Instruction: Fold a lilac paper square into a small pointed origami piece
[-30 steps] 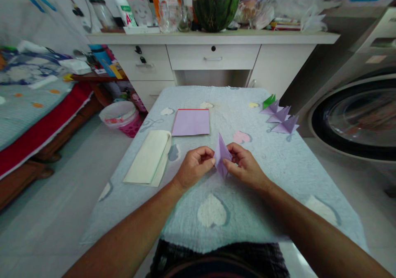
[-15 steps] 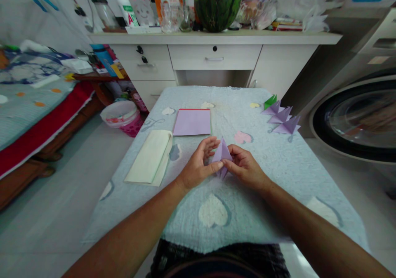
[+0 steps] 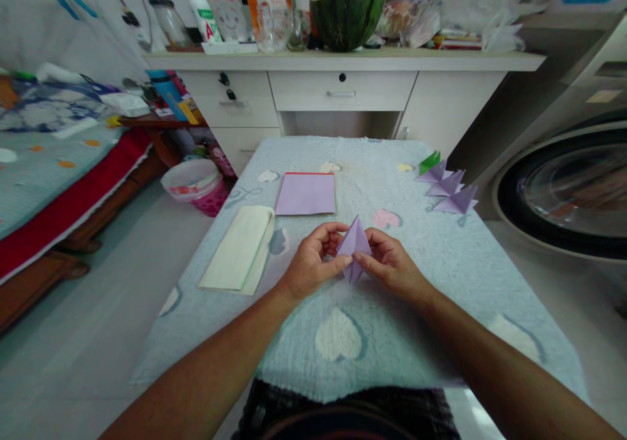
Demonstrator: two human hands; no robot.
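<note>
A small folded purple paper piece (image 3: 353, 244), pointed at top and bottom, is held over the middle of a table covered with a light blue cloth (image 3: 416, 296). My left hand (image 3: 311, 264) pinches its left side with thumb and fingers curled. My right hand (image 3: 392, 264) pinches its right side. A flat stack of purple paper sheets (image 3: 306, 193) lies just beyond my hands. Three finished purple folded pieces (image 3: 448, 188) and a green one (image 3: 429, 161) sit near the table's far right edge.
A folded cream cloth (image 3: 240, 249) lies at my left on the table. Beyond stands a white desk with drawers (image 3: 341, 93) holding a cut watermelon (image 3: 345, 10) and bottles. A washing machine door (image 3: 563, 192) is at the right, a bed (image 3: 44, 159) and pink basin (image 3: 191, 182) at left.
The paper piece has been turned and pressed between both hands; my left fingers opened briefly over it, then curled back to pinch it. Its upper point now looks wider.
</note>
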